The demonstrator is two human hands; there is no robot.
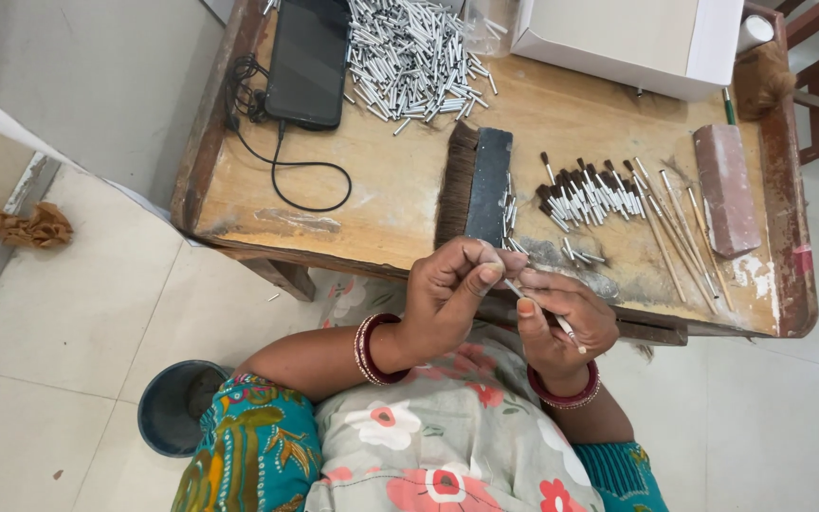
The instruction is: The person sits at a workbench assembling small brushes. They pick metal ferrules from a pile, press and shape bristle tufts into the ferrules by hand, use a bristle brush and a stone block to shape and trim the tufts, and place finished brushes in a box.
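The left hand (447,289) and the right hand (561,322) met just in front of the near edge of the worn wooden surface (400,190), above the person's floral-clad lap. Between them ran a thin white stick with a metal sleeve (544,308), slanting from the left fingertips down across the right palm. The left grip was pressed together, thumb and fingers pinching the upper end of the stick; the right grip was curled around its lower part, thumb laid along it. Red bangles circled both wrists.

Just beyond the hands lay a flat dark block edged with brown bristle (476,185), with a few loose metal sleeves beside it. To its right sat a row of small finished brushes with dark tips (585,190), then a bundle of long thin wooden sticks (680,232) and a reddish rectangular stone block (727,190). At the far side were a heap of short silver metal tubes (409,57), a black phone with a cable (308,62) and a white cardboard box (627,38). A dark round bucket (177,408) stood on the tiled floor at the person's left.
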